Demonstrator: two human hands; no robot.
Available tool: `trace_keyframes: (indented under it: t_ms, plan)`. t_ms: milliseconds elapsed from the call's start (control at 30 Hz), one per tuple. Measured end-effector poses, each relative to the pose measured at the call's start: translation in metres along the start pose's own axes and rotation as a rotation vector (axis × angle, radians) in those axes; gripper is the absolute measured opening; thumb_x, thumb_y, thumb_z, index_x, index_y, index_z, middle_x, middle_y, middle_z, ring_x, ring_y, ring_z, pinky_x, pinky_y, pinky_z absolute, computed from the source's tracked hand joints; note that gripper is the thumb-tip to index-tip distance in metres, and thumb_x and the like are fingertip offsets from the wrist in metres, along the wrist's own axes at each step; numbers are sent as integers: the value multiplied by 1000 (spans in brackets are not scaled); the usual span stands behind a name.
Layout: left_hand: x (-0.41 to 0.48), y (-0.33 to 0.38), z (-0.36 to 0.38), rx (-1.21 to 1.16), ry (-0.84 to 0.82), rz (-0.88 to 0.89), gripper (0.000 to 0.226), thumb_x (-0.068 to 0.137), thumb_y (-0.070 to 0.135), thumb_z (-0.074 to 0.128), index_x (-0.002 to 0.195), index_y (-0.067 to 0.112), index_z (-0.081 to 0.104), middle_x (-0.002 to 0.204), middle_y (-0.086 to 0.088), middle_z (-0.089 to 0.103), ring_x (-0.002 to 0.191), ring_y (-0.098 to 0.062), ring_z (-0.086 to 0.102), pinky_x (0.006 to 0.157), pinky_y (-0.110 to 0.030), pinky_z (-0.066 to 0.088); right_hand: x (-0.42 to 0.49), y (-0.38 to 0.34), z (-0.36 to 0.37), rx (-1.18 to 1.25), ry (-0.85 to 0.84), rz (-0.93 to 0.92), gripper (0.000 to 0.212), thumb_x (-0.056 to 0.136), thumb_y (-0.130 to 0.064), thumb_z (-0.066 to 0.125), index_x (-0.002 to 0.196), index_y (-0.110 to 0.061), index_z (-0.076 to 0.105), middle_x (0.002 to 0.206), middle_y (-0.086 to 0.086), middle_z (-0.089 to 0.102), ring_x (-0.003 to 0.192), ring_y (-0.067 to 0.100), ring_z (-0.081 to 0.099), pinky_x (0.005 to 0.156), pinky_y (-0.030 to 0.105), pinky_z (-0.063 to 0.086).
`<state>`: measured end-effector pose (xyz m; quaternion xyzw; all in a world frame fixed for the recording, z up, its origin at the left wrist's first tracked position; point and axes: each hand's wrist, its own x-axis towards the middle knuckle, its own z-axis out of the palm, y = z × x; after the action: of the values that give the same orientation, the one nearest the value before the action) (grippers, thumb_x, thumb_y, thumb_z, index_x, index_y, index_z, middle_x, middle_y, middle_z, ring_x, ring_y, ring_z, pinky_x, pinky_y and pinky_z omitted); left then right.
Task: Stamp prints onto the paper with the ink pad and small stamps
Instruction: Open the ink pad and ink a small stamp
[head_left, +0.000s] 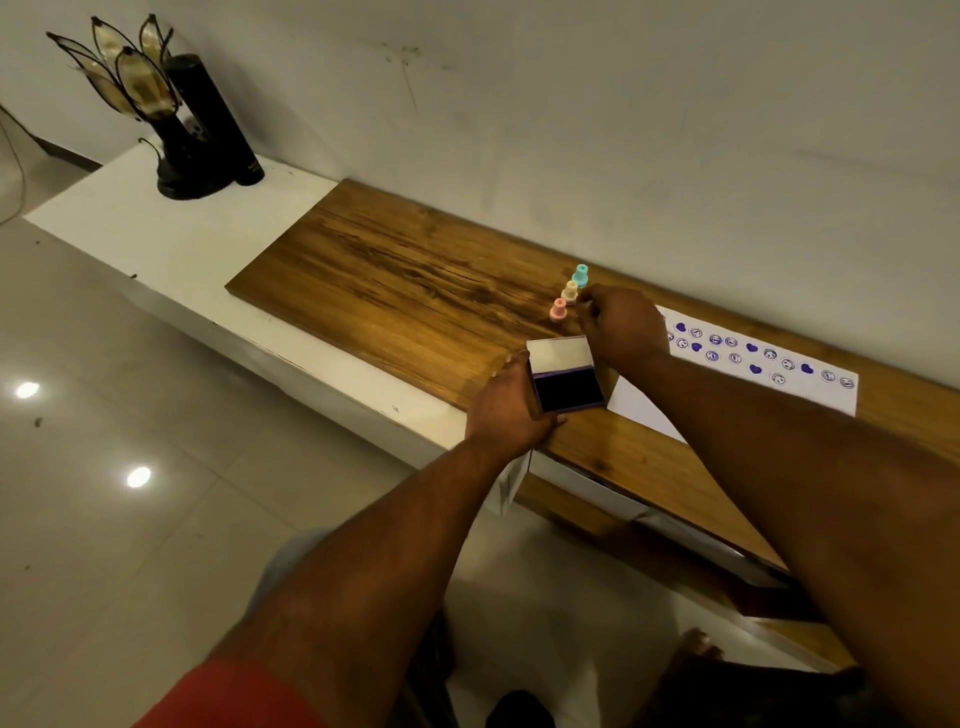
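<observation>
– Our bare forearms are reaching out from the bottom edge, with a red sleeve showing on the left one. What are we seeing, biggest first?

– We are facing the wooden top, which is running along the wall. The paper is lying flat on its right part, long side following the wall. Purple hearts and round faces are running in rows along its far edge.

– And the ink pad?

– Our left hand is gripping the ink pad by its left side, over the front edge of the wood, just left of the paper. It is lying open, its length pointing away from us, with the dark pad nearer and the pale lid farther.

– The stamps?

– Three are standing upright behind it, lining up diagonally toward the wall: pink stamp, cream stamp, teal stamp. Our right hand is hovering with curled fingers beside the cream stamp. We are not able to tell whether it is pinching anything.
</observation>
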<state>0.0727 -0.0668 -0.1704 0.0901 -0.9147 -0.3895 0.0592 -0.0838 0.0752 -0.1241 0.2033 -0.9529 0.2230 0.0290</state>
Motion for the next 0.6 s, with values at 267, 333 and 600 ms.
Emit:
trace_keyframes:
  t_ms: [267,333,600]
  plan:
    - [3,-7,3,-5,-3,-23,97,71,53,88,150,26,40,138,0,63,124,-20,61,95,-29,48,22,-31,19,-136,-37,7,34,95,-39,64,118,-16,71,110,12,72,100,30,67,82,35,52]
    - [3,-8,3,-3,-7,-21,98,72,54,88,152,24,39,139,-1,62,125,-22,60,96,-32,49,29,-36,23,-139,-70,14,31,96,-38,64,115,-15,73,106,11,73,98,30,67,81,34,53]
    - [6,-9,6,36,-16,-84,100,68,51,90,149,25,38,131,-1,66,119,-24,64,93,-40,56,41,-81,38,-88,-234,12,21,96,-24,64,109,-10,73,109,13,72,102,30,68,84,36,56]
